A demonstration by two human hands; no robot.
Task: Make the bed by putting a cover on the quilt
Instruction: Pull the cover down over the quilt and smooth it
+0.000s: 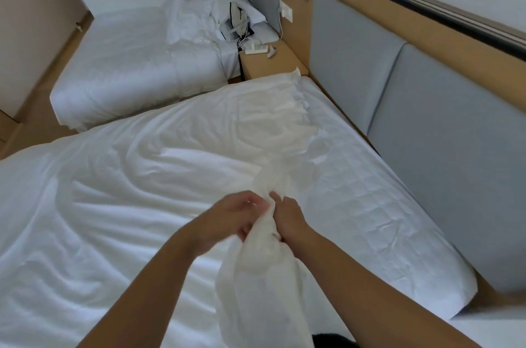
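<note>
A white quilt [136, 182] lies rumpled across the near bed, reaching almost to its head end. A bunched, cream-white fold of fabric [262, 268] rises from the bed toward me; whether it is cover or quilt corner I cannot tell. My left hand [227, 219] grips this fold from the left, fingers curled round it. From the right, my right hand [290, 218] pinches the same fold just beside the left. The bare quilted mattress pad [370, 205] shows on the right side of the bed.
A grey padded headboard [427, 120] runs along the right. A wooden nightstand [270, 63] with a phone and cables stands between the beds. The far bed [128, 68] carries crumpled linen and a bag. Wooden floor shows at the left.
</note>
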